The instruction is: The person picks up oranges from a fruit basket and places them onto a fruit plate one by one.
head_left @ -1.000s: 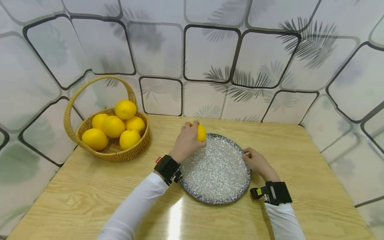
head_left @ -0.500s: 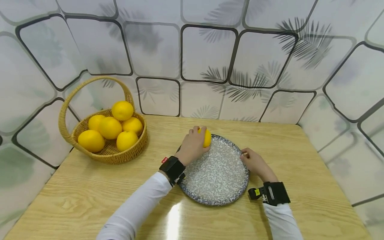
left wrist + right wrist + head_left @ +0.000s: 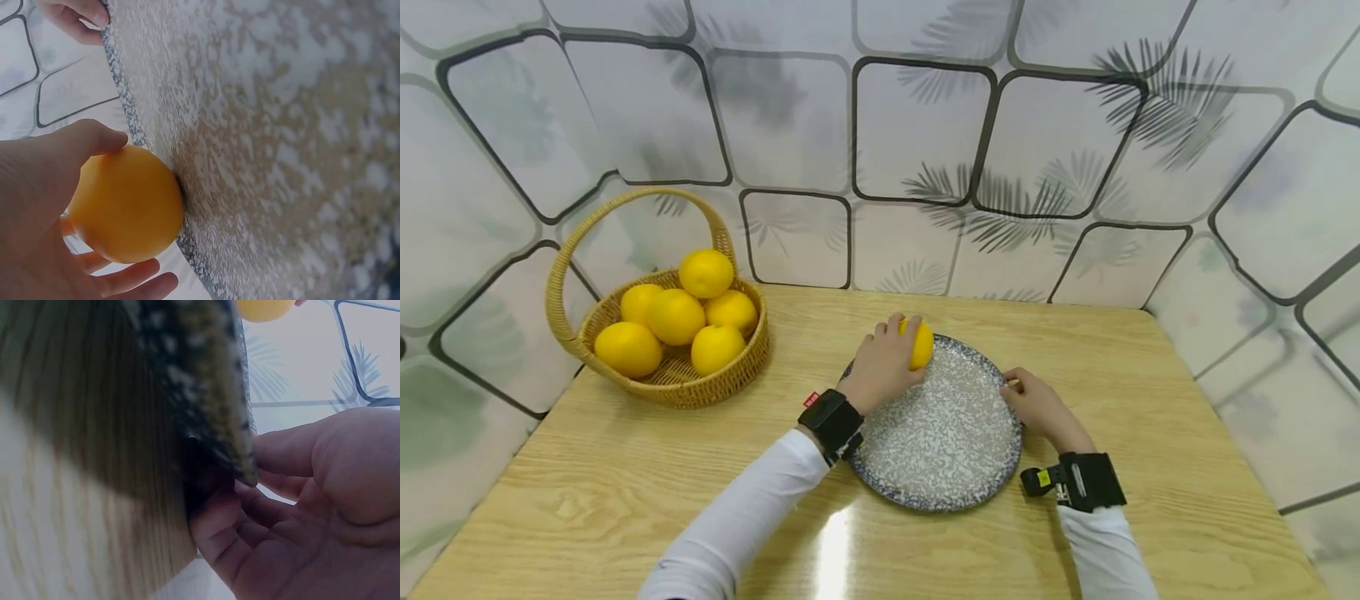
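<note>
A round yellow orange (image 3: 922,346) is in my left hand (image 3: 878,368) at the far left part of a large speckled grey plate (image 3: 947,442). In the left wrist view the thumb lies over the top of the orange (image 3: 128,206), the fingers come round its other side, and the fruit meets the plate's surface close to the rim. My right hand (image 3: 1039,408) grips the plate's right rim. Seen from the right wrist, its thumb is on the upper side and curled fingers (image 3: 219,515) reach beneath the rim, just above the wooden table.
A woven basket (image 3: 741,375) with a tall arched handle (image 3: 580,242) stands at the back left, with several oranges (image 3: 675,317) piled inside. Behind the wooden table (image 3: 647,492) rises a patterned wall (image 3: 917,142). Each wrist wears a black camera band (image 3: 1090,482).
My left hand has carried the orange a little right and nearer, further over the plate, then nearly stopped. The right hand keeps its place on the rim. The head view has shifted slightly.
</note>
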The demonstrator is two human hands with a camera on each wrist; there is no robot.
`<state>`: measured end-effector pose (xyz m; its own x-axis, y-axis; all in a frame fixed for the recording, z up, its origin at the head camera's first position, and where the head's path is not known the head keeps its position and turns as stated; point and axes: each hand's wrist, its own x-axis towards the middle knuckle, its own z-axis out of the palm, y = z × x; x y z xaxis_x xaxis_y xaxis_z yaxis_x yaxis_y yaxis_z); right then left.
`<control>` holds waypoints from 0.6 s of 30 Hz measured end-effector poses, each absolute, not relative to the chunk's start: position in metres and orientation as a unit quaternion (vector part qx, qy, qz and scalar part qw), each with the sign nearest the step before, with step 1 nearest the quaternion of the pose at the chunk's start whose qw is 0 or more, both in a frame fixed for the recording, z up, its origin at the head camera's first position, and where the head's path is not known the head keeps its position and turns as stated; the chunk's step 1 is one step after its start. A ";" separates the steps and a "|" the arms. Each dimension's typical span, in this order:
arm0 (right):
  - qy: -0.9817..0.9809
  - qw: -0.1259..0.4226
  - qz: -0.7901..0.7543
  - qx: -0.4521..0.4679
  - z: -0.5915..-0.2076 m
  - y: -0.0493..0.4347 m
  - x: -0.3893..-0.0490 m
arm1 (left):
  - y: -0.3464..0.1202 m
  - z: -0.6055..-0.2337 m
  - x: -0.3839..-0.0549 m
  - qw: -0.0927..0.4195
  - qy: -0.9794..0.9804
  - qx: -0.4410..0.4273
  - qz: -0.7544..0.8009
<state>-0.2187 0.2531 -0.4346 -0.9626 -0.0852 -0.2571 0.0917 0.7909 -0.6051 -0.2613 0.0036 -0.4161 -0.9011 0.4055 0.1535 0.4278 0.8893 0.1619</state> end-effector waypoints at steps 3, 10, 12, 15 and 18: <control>0.936 0.137 -0.325 0.002 -0.434 0.253 -0.218 | 0.003 -0.415 -0.261 0.057 -0.971 -0.215 -0.091; 0.934 0.138 -0.328 0.005 -0.434 0.253 -0.218 | 0.001 -0.412 -0.258 0.055 -0.972 -0.212 -0.083; 0.934 0.139 -0.330 0.007 -0.434 0.253 -0.218 | 0.001 -0.412 -0.257 0.058 -0.972 -0.213 -0.081; 0.933 0.139 -0.332 0.009 -0.434 0.253 -0.218 | 0.000 -0.412 -0.257 0.061 -0.972 -0.214 -0.072; 0.933 0.138 -0.331 0.008 -0.435 0.253 -0.218 | -0.001 -0.411 -0.256 0.057 -0.973 -0.212 -0.068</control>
<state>-0.2178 0.2531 -0.4348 -0.9620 -0.0756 -0.2624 0.1067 0.7803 -0.6162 -0.2565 -0.0006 -0.4112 -0.9033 0.4058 0.1394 0.4212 0.9006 0.1073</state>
